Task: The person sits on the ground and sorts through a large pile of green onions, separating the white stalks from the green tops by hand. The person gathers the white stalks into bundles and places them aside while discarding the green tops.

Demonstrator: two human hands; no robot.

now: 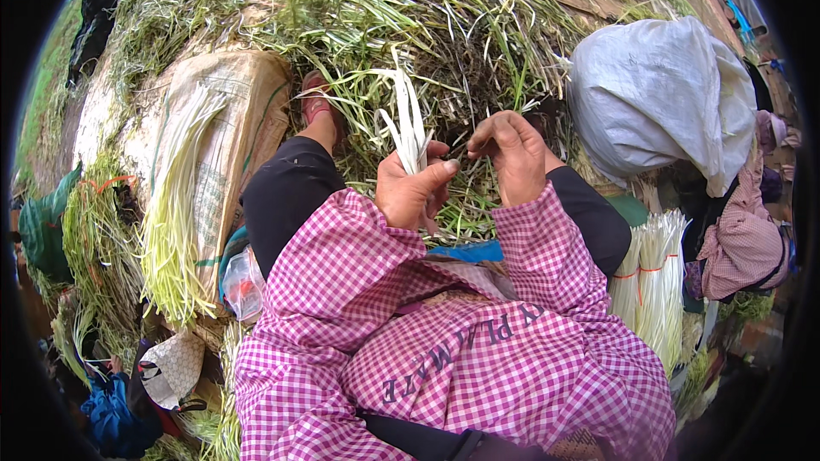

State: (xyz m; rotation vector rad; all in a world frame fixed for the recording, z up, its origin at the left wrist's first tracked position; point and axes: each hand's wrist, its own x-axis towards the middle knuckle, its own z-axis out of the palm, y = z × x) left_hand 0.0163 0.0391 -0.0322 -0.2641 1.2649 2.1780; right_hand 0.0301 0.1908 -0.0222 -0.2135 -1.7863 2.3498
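My left hand (411,187) grips several white, flattened leafy stalks (405,116) that stick up out of the fist; their lower ends are hidden by the fingers. To the right is my right hand (512,152), raised, a little apart from the left, fingers bent; nothing shows in it, but the fingertips partly hide what may be between them. Beneath both hands lies a heap of loose green leaves and stalks (442,32), with dark roots in it. Left of my knee, a bunch of pale yellow-green stalks (176,218) rests on a woven sack (240,102).
A full white woven sack (660,96) stands at the right. Below it are bundles of pale stalks (660,282) tied with orange bands. Another person in a checked garment (740,237) is at the far right. A clear plastic bag (243,285) lies by my left thigh.
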